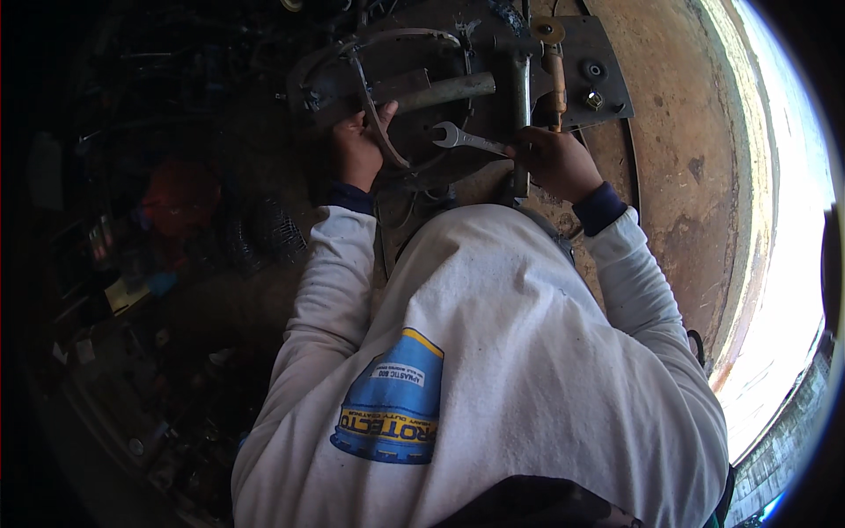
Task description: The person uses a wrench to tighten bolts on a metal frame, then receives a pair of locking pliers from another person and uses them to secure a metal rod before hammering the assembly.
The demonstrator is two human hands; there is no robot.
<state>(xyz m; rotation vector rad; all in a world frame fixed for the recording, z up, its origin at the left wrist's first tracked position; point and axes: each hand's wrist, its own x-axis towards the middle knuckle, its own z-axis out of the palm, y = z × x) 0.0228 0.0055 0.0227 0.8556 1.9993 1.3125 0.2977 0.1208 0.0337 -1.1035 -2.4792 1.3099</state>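
In my right hand [559, 165] is a wrench [475, 142], its open jaw pointing left and the fingers closed round its other end. A steel pipe [522, 92] stretches away close by that hand. My left hand [356, 151] is closed on a curved metal frame [373, 114], with the thumb raised near a grey tube [453, 91]. The tube lies across the dark metal work surface inside the frame's curve. Some of the left fingers are hidden behind the metal.
A grinder [555, 75] with a round disc lies right of the pipe, on a metal plate [607, 75] carrying a small round part [593, 69]. To the left, in shadow, are a red object [180, 198] and dark clutter. Brown floor [687, 176] extends right toward bright light.
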